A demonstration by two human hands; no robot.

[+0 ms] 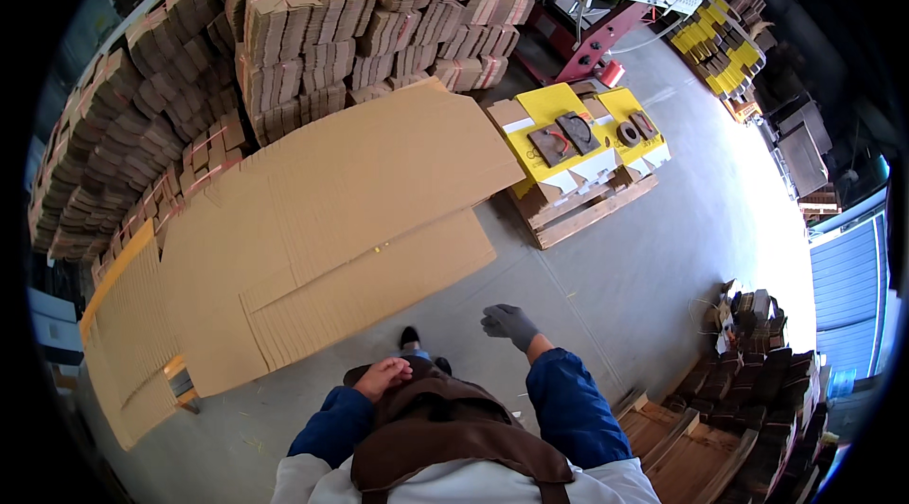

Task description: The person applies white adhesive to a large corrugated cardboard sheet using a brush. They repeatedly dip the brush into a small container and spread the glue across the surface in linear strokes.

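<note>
Left hand [383,377]: bare, over the brown apron [431,400], fingers curled; can't tell if pinching. Right hand [511,324]: gray-gloved, fingers part-bent, grip unclear. Corrugated cardboard sheets [312,211] ahead-left, apart from both. Strapped cardboard bundles [303,12] far left, yellow cartons [542,105] far right on wooden pallet [597,211].

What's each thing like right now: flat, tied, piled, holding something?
Bare left grip: fingers curled, nothing visible inside
Gray-gloved right grip: fingers partly curled, nothing visible
Large brown cardboard sheets: flat, overlapping
Brown cardboard bundles: piled, pink-banded
Yellow cardboard stacks: on wooden pallet
</note>
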